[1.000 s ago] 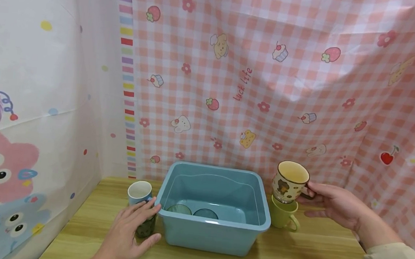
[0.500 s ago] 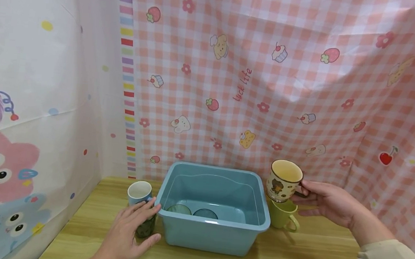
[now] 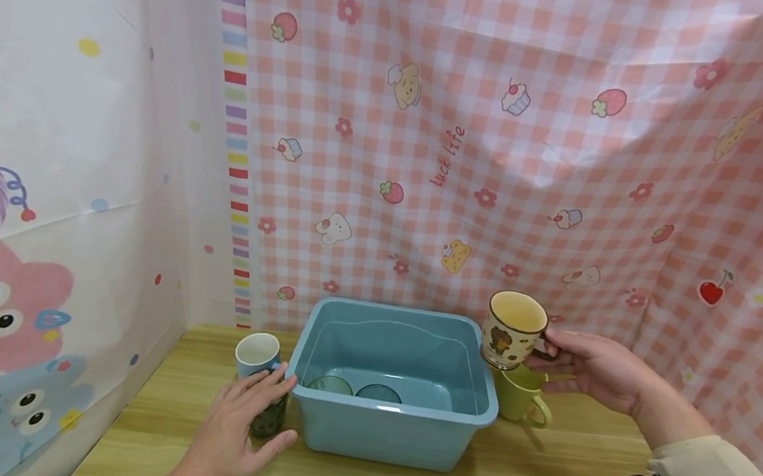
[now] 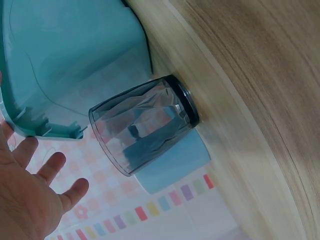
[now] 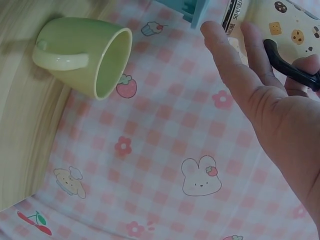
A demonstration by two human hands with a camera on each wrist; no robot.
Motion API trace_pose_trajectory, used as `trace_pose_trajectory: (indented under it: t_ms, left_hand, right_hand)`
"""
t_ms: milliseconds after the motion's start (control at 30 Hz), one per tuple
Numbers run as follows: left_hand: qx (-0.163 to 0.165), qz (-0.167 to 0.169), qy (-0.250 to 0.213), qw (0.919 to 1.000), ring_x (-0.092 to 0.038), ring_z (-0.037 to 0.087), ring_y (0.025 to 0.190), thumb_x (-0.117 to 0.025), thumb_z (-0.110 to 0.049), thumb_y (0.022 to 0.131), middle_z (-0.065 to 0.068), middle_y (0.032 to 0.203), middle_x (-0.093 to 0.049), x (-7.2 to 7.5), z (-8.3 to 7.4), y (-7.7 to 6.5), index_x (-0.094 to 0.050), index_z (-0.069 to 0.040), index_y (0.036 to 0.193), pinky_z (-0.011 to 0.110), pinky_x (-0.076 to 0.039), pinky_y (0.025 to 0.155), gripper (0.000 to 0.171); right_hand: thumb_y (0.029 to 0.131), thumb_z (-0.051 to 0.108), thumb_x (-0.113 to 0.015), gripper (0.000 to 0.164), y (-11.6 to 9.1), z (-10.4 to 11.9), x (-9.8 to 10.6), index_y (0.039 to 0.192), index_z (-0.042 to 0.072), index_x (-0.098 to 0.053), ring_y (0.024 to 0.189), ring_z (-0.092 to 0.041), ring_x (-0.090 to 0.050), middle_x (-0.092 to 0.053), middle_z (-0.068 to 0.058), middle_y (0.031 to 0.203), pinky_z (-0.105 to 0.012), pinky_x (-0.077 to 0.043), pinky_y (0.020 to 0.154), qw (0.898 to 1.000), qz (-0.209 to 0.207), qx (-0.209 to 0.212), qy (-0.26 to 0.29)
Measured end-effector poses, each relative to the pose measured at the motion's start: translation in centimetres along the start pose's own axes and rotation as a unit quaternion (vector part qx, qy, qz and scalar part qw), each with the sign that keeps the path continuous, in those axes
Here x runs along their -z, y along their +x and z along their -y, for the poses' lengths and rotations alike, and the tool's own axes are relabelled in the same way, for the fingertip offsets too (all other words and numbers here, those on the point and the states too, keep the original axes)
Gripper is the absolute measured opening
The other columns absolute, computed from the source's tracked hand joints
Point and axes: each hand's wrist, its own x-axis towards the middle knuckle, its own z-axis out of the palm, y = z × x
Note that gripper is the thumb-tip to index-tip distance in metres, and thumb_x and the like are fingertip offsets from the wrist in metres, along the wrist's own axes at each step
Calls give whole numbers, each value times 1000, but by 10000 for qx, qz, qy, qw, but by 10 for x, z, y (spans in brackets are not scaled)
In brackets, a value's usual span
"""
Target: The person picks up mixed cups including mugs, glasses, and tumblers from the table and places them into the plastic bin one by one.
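My right hand (image 3: pixel 596 367) holds a cream mug (image 3: pixel 511 338) with a bear print by its dark handle (image 5: pixel 287 67). The mug hangs upright at the right rim of the blue plastic tub (image 3: pixel 386 433), overlapping a green mug (image 3: pixel 522 395) that stands on the table behind it. My left hand (image 3: pixel 232 420) has its fingers spread, fingertips at the tub's left rim. Below that hand stands a dark clear tumbler (image 4: pixel 145 125), with a blue mug (image 3: pixel 257 351), white inside, just beyond it.
Inside the tub lie a greenish glass (image 3: pixel 331 385) and a darker bluish glass (image 3: pixel 379 393), at its front left. The wooden table (image 3: pixel 538 474) meets a pink checked curtain (image 3: pixel 366 267) at the back. A white printed sheet (image 3: pixel 104 171) hangs at the left.
My right hand has carried the cream mug left, from over the green mug to the tub's right rim. The left hand has stayed in place.
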Motion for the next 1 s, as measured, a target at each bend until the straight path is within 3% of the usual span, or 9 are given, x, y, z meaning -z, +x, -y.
trace_pose_trajectory:
  t_ms: [1000]
  left_hand:
    - [1,-41,-33,10000,-64,38,132,-91,-38,83,9,155,-63,-1,0,-1,-62,-22,151,66,-50,95,76]
  right_hand:
    - [117,37,-41,31,16,8,-18,104,18,-63,120,-12,-74,-80,6,123,-51,-58,105,9999,-9,64,101]
